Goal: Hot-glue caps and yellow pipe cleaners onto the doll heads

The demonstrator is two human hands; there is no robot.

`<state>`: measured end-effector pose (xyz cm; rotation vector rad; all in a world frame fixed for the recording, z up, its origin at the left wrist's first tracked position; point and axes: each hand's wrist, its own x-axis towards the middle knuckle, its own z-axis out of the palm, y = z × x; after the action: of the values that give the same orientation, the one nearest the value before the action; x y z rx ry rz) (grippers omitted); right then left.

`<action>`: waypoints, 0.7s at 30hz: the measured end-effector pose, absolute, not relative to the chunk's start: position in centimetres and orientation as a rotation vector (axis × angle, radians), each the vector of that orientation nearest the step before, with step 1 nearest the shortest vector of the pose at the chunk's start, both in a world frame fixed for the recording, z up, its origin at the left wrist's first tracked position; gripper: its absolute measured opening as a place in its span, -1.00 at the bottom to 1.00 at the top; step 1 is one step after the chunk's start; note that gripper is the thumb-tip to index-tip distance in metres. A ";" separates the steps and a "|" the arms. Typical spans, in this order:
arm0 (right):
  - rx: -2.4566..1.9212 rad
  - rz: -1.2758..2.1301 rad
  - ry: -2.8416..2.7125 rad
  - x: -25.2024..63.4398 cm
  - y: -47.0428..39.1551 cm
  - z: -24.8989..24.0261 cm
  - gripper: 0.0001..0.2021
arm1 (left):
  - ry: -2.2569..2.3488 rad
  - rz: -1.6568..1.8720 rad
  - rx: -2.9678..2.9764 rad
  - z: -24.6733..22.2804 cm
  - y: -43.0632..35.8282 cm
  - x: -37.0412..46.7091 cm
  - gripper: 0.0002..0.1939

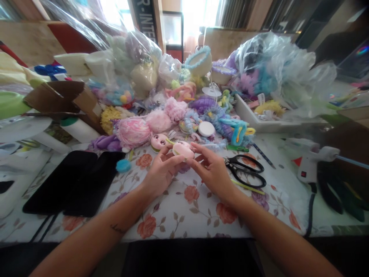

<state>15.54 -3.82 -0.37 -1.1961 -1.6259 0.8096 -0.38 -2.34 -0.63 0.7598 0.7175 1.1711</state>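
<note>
We hold a small pink doll head (183,149) above the flowered tablecloth (187,207), left hand (161,173) and right hand (211,171) pinching its two ends with fingertips. It looks light, smooth, hard; edge grips seem safest. Scissors (248,171) lie near.

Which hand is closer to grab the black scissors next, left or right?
Right. The right hand lies beside the black scissors, while the left hand is across the pink doll head both hold.

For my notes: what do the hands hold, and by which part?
Both hands, left and right, hold one pink doll head, fingers at its two ends.
</note>
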 end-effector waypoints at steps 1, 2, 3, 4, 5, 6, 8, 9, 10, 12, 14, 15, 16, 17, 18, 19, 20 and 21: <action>-1.225 0.766 -1.628 15.5 -3.9 -0.3 -0.63 | 0.726 1.191 0.771 -0.6 -2.3 -0.4 -0.70; -1.251 0.729 -1.627 15.5 -3.9 -0.3 -0.68 | 0.731 1.216 0.791 -0.7 -2.2 -0.4 -0.72; -1.269 0.700 -1.627 15.5 -4.0 -0.2 -0.74 | 0.734 1.243 0.819 -0.7 -2.1 -0.5 -0.74; -1.276 0.675 -1.631 15.5 -4.0 -0.2 -0.80 | 0.736 1.274 0.848 -0.7 -2.0 -0.6 -0.75; -1.268 0.653 -1.644 15.5 -4.1 -0.2 -0.84 | 0.738 1.308 0.878 -0.7 -1.9 -0.6 -0.75; -1.250 0.629 -1.663 15.4 -4.1 -0.2 -0.84 | 0.743 1.343 0.905 -0.7 -1.8 -0.7 -0.75; -1.200 0.575 -1.705 15.4 -4.3 -0.1 -0.83 | 0.771 1.402 0.955 -0.7 -1.7 -0.8 -0.74; -1.178 0.554 -1.722 15.4 -4.3 -0.1 -0.83 | 0.795 1.424 0.979 -0.7 -1.6 -0.8 -0.74; -1.160 0.543 -1.736 15.4 -4.4 -0.1 -0.83 | 0.822 1.443 1.006 -0.6 -1.6 -0.8 -0.74; -1.132 0.542 -1.755 15.4 -4.5 -0.1 -0.83 | 0.864 1.475 1.065 -0.5 -1.5 -0.9 -0.71; -1.106 0.554 -1.759 15.3 -4.6 0.0 -0.83 | 0.879 1.508 1.125 -0.4 -1.6 -0.8 -0.68; -1.094 0.562 -1.755 15.3 -4.7 0.0 -0.83 | 0.882 1.524 1.147 -0.4 -1.6 -0.8 -0.66; -1.086 0.567 -1.751 15.2 -4.7 0.0 -0.83 | 0.886 1.535 1.162 -0.4 -1.6 -0.8 -0.65; -1.085 0.568 -1.749 15.2 -4.7 0.0 -0.84 | 0.892 1.541 1.169 -0.4 -1.5 -0.8 -0.64; -1.090 0.570 -1.757 15.3 -4.7 0.1 -0.85 | 0.899 1.547 1.167 -0.4 -1.4 -0.8 -0.64; -1.101 0.581 -1.776 15.4 -4.7 0.2 -0.86 | 0.905 1.553 1.152 -0.4 -1.3 -0.9 -0.65; -1.115 0.606 -1.805 15.6 -4.7 0.4 -0.86 | 0.906 1.560 1.118 -0.4 -1.1 -1.0 -0.66; -1.125 0.654 -1.835 16.0 -4.7 0.7 -0.85 | 0.897 1.557 1.067 -0.4 -0.9 -1.2 -0.69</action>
<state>15.98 -4.70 0.73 -1.1251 -1.8355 0.6542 -1.15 -0.86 -0.37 1.0666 0.8968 1.5575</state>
